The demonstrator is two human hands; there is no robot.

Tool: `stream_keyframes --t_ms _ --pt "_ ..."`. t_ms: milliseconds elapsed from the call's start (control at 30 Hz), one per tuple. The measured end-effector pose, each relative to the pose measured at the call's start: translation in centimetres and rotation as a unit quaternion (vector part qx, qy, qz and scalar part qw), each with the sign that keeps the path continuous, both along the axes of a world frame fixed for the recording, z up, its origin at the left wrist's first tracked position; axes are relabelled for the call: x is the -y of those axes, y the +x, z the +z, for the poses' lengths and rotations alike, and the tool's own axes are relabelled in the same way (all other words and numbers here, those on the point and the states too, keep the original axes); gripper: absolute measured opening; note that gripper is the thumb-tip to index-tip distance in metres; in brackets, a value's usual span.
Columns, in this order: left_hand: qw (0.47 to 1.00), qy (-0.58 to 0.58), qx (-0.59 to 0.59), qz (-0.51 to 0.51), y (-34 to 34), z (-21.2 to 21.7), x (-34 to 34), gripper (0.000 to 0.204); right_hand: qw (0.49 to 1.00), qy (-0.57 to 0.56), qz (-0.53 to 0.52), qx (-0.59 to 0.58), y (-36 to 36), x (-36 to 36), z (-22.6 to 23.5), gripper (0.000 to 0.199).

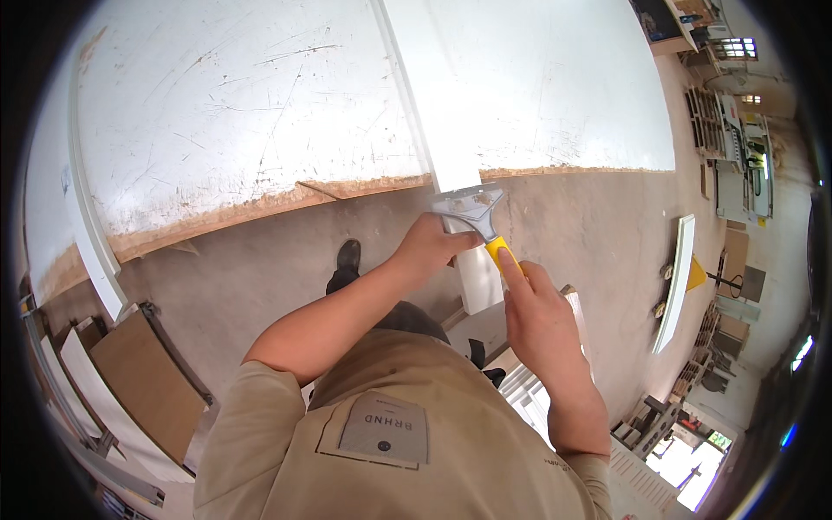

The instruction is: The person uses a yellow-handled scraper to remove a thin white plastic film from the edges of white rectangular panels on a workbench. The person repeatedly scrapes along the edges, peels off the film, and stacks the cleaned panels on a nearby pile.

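Observation:
A long white strip of board [481, 284] lies across the white worktable [303, 95], and its near end juts out over the front edge toward me. My left hand [431, 247] is closed around the left side of this overhanging part, with the thumb lying across it just below the blade. In my right hand [539, 316] is a scraper [482, 208] with a wide metal head and a yellow handle, the index finger stretched along the handle. The scraper's head rests over the strip close to the table's edge, beside my left fingers. The underside of the strip is hidden.
The tabletop is scratched, with a worn brown edge. Another white strip [91, 238] overhangs at the left. Brown and white panels [139, 381] stand at lower left. White pieces [524, 390] are stacked beside me at right. Farther right a white board [676, 282] rests above the floor.

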State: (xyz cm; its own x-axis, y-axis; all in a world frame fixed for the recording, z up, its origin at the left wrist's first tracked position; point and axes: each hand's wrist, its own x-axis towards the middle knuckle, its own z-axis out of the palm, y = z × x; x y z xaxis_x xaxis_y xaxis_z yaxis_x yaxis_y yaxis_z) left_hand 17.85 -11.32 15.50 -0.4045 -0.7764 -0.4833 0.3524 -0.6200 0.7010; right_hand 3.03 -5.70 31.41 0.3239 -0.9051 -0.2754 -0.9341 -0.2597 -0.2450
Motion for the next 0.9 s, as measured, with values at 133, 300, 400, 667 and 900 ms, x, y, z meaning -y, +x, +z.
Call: stream_keyframes --t_ms 133,300,400,667,900 --pt "0.999 0.029 -0.027 0.005 0.0 0.2 -0.1 0.023 0.998 -0.001 0.012 -0.058 1.7 0.8 0.7 0.061" --pt "0.998 0.034 -0.034 -0.046 -0.3 0.7 -2.0 0.026 0.997 -0.018 0.025 -0.074 3.1 4.3 0.8 0.058" --pt "0.995 -0.003 -0.007 -0.103 -0.6 1.3 -4.5 0.033 0.995 -0.024 0.028 -0.091 3.9 7.3 0.7 0.058" --pt "0.942 0.015 -0.022 -0.335 -2.8 -0.2 -10.8 0.046 0.99 -0.06 0.037 -0.122 6.7 14.2 0.5 0.054" --pt "0.997 0.016 -0.044 -0.06 -1.1 -0.8 -2.7 0.041 0.988 -0.08 0.049 -0.126 6.6 15.0 0.3 0.052"
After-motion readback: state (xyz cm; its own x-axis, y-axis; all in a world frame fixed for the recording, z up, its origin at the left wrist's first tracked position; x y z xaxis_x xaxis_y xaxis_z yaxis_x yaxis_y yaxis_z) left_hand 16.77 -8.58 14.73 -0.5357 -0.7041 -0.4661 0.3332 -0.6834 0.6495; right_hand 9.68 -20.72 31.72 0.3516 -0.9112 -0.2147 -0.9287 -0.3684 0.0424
